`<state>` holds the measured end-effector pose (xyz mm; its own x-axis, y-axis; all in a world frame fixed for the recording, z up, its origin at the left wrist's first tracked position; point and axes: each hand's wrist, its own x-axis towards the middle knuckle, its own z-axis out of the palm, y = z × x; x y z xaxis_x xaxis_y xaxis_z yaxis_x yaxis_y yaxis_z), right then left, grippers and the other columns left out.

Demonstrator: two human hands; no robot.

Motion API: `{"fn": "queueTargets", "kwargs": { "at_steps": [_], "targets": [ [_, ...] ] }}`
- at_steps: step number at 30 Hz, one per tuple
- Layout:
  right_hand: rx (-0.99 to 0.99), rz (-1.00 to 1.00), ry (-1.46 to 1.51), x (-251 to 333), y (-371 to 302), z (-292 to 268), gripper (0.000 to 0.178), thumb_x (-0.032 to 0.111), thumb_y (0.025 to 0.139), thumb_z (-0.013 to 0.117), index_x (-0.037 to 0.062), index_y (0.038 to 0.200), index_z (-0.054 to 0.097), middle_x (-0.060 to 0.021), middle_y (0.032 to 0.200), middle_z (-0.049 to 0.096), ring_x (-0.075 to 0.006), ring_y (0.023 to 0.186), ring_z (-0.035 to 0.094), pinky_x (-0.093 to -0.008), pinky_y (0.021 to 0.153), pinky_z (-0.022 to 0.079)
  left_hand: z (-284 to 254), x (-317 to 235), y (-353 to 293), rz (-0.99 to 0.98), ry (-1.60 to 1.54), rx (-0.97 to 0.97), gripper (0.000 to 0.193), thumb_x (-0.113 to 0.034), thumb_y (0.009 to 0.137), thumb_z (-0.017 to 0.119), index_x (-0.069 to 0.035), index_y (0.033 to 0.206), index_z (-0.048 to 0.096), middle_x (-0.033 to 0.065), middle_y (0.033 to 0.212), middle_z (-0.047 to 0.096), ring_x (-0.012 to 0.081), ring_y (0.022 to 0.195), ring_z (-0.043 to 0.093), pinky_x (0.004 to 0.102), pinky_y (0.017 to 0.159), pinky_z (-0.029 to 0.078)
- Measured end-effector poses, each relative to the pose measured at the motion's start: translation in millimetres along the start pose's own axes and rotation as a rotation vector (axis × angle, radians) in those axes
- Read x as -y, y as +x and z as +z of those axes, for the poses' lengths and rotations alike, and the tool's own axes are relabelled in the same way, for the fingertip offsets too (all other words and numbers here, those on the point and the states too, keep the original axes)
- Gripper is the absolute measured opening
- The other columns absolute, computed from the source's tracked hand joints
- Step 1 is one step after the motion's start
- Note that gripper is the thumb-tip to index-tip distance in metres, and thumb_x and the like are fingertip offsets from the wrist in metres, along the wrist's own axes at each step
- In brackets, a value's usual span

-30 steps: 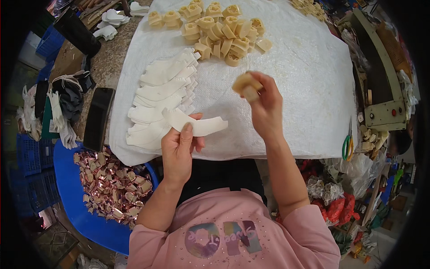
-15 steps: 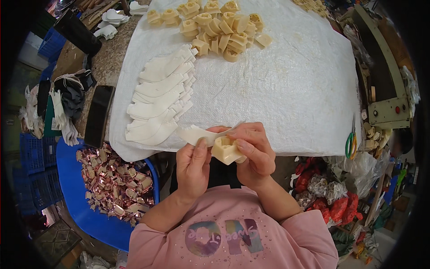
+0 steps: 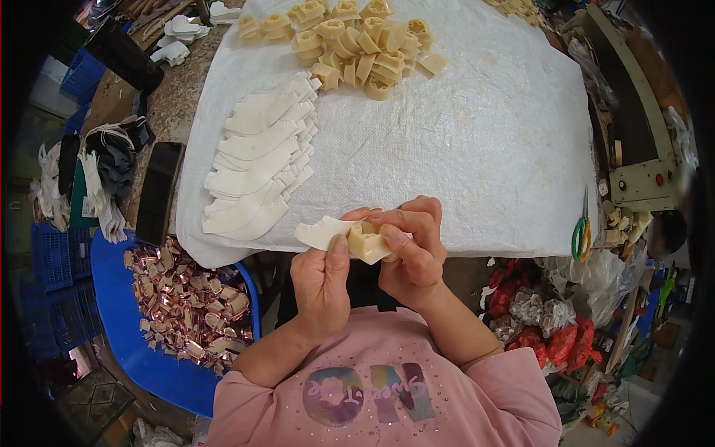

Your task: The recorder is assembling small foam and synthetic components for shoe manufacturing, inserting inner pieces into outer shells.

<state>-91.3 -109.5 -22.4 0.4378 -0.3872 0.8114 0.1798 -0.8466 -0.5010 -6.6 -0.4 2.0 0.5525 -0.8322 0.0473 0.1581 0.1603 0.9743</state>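
Over the table's near edge, my left hand (image 3: pixel 322 279) pinches a white curved sheet piece (image 3: pixel 322 232) against the side of a cream plastic heel block (image 3: pixel 369 244). The block has a hollow top facing up. My right hand (image 3: pixel 417 249) is closed round the block's other side, with its thumb near the hollow rim. The white piece's free end sticks out to the left; fingers hide where it goes behind the block. Left on the table lies an overlapping row of similar white pieces (image 3: pixel 249 160). Farther back sits a heap of cream heel blocks (image 3: pixel 365 48).
A white woven sheet (image 3: pixel 447 141) covers the table. Scissors (image 3: pixel 581 235) lie at its right edge, a black phone (image 3: pixel 160 194) at its left. A blue tub (image 3: pixel 123 335) of shiny pinkish pieces (image 3: pixel 190 305) stands lower left. Red and clear bags (image 3: pixel 547 328) sit lower right.
Both hands have shifted slightly left with the heel block. The white piece now lies closer against the block, and the end that showed at the right is no longer seen.
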Motion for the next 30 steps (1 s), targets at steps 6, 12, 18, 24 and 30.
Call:
{"fn": "queueTargets", "kwargs": {
  "at_steps": [6, 12, 18, 24, 30],
  "targets": [
    [0.018, -0.008, -0.070, -6.5, -0.9, -2.3, 0.044, -0.004, 0.060, 0.064, 0.0094, 0.101, 0.057, -0.0068, 0.097, 0.063, -0.0235, 0.079, 0.047, -0.0381, 0.071, 0.032, -12.7, -8.8, 8.1, 0.120, 0.196, 0.005, 0.032, -0.013, 0.098, 0.037, 0.009, 0.113, 0.056, 0.0141, 0.100, 0.065, 0.0099, 0.075, 0.057, 0.0230, 0.069, 0.046],
    [0.330, 0.072, -0.384, 19.3, 26.9, -19.5, 0.024, 0.003, 0.058, 0.065, 0.0116, 0.081, 0.059, -0.0005, 0.084, 0.055, -0.0211, 0.079, 0.046, -0.0409, 0.074, 0.025, -18.1, -15.3, 11.5, 0.150, 0.489, -0.107, 0.019, -0.006, 0.093, 0.049, 0.006, 0.096, 0.064, 0.0117, 0.080, 0.063, 0.0099, 0.067, 0.054, 0.0238, 0.059, 0.043],
    [0.543, 0.181, -0.376, 19.8, 26.1, -21.3, 0.021, 0.001, 0.056, 0.062, 0.0113, 0.071, 0.053, -0.0028, 0.076, 0.043, -0.0219, 0.076, 0.042, -0.0397, 0.070, 0.023, -12.1, 0.9, 7.1, 0.249, 0.594, -0.093, 0.015, -0.001, 0.088, 0.054, 0.006, 0.097, 0.062, 0.0146, 0.076, 0.060, 0.0218, 0.063, 0.056, 0.0291, 0.057, 0.044],
    [0.536, 0.186, -0.307, 10.5, 16.6, -20.2, 0.022, -0.002, 0.057, 0.061, 0.0099, 0.073, 0.052, -0.0055, 0.077, 0.042, -0.0235, 0.075, 0.041, -0.0399, 0.070, 0.023, -10.2, 9.6, 12.4, 0.527, 0.821, -0.016, 0.019, -0.002, 0.087, 0.056, 0.008, 0.102, 0.060, 0.0157, 0.081, 0.058, 0.0285, 0.067, 0.055, 0.0329, 0.060, 0.045],
    [0.398, 0.267, -0.038, 0.4, 10.9, -23.9, 0.026, -0.007, 0.062, 0.059, 0.0086, 0.083, 0.056, -0.0046, 0.078, 0.045, -0.0223, 0.077, 0.044, -0.0388, 0.073, 0.025, -22.1, 14.1, 9.6, 0.191, 0.306, 0.039, 0.021, -0.012, 0.091, 0.058, 0.001, 0.107, 0.064, 0.0051, 0.089, 0.055, 0.0111, 0.077, 0.049, 0.0222, 0.065, 0.041]
  ]
}}
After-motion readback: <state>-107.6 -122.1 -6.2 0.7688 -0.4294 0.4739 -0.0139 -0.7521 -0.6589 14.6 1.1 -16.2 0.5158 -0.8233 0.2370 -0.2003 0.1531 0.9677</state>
